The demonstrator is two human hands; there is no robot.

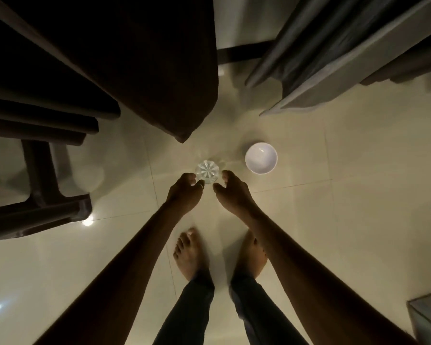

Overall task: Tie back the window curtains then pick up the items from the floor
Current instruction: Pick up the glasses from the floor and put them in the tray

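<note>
Bending over the pale tiled floor (334, 232), a person is reaching both bare arms down toward a clear ribbed glass (207, 170) that is standing upright on the tiles. The left hand (184, 192) is coming in at the glass's near left edge with its fingers curled and their tips right at the rim; whether they are already gripping it cannot be told. The right hand (230, 192) is hovering at the glass's near right edge, fingers loosely bent, thumb spread apart from them and holding nothing, just beside the glass rather than clearly touching it. A white bowl (261, 158) is sitting on the floor just to the right of the glass, apart from it and mouth up. Nearer to the person than the glass, two bare feet (189, 255) are standing side by side. Beyond the glass a dark cloth (159, 70) is hanging with its corner pointing down close to it, and beyond and to the right of the glass a grey curtain (321, 41) is hanging. Well to the left of the glass a dark wooden frame (47, 175) is standing.
</note>
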